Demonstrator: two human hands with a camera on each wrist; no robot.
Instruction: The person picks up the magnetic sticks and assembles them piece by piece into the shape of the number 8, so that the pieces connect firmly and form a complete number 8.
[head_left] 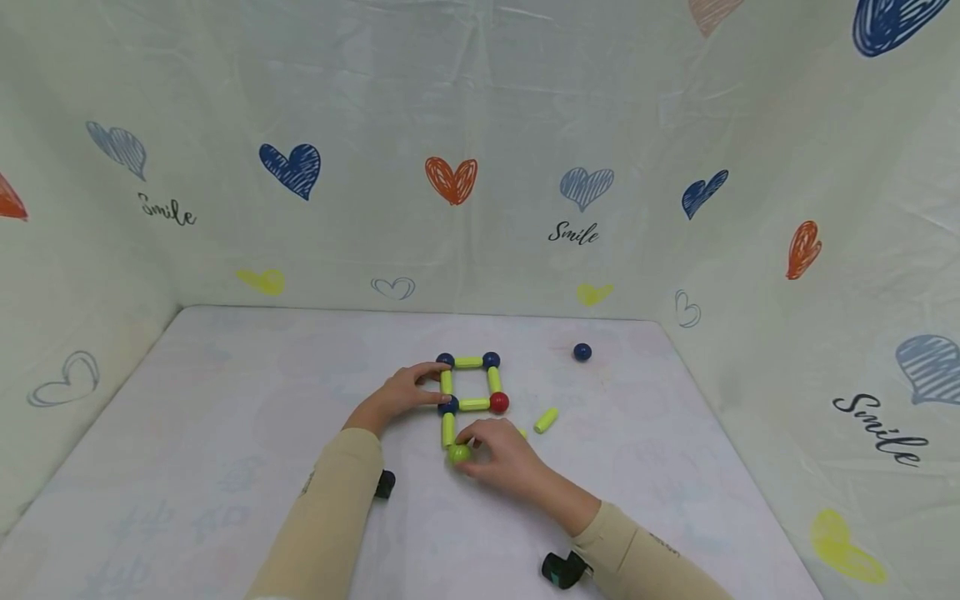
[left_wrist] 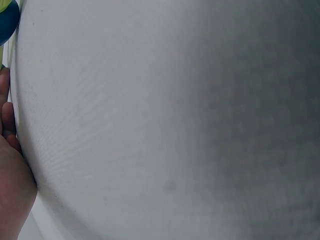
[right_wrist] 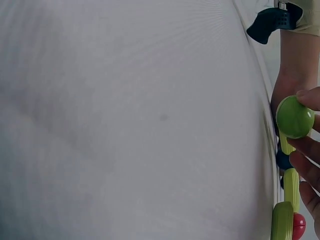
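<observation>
A square of yellow-green rods and balls lies flat on the table. Its corners are a red ball (head_left: 498, 402), a lower-left blue ball (head_left: 448, 406) and two blue balls at the far side, one of them the far-right ball (head_left: 491, 360). My left hand (head_left: 399, 397) grips the square's left side, thumb at the lower-left ball and fingertips at the far-left one. From the lower-left ball a rod (head_left: 448, 429) extends toward me. At that rod's near end my right hand (head_left: 504, 457) pinches a green ball (right_wrist: 295, 117) between thumb and fingers.
A loose yellow-green rod (head_left: 546, 419) lies right of the square, and a second rod (head_left: 522, 433) is mostly hidden behind my right hand. Farther back at the right sits a loose blue ball (head_left: 582, 352). A heart-printed sheet (head_left: 360, 242) hangs behind the white table (head_left: 247, 400).
</observation>
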